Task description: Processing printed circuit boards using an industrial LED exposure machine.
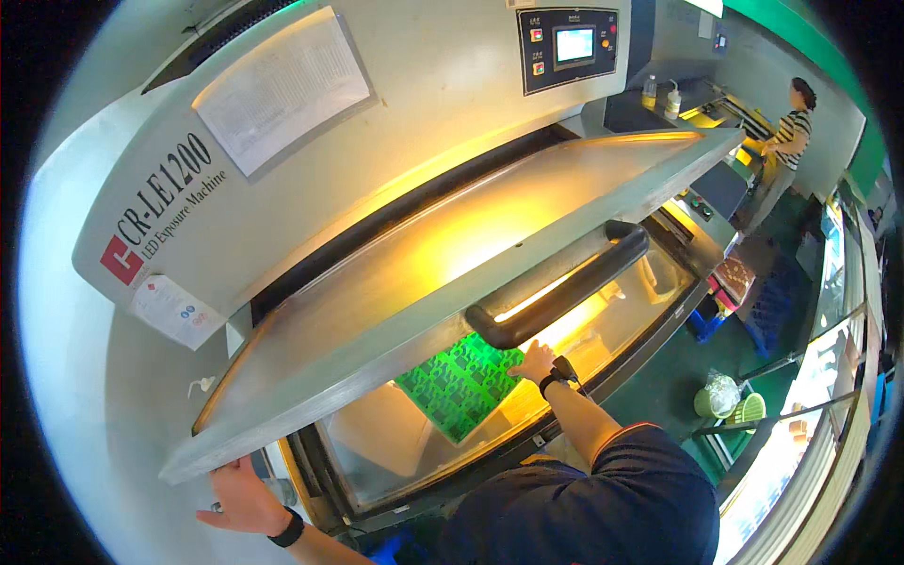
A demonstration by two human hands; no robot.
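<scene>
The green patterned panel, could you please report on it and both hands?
Left hand at edge of raised pale grey lid; right hand at green patterned panel. Panel on glossy machine bed, partly hidden by lid.

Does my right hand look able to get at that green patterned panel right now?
Probably yes: the right hand is at or very near the green panel's right edge, and the raised lid leaves the front open, though its black handle overlaps one corner in this view.

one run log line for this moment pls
left hand: at left end of grey metal-framed lid | right hand: at right edge of green rectangular patterned panel | lid: raised
</scene>
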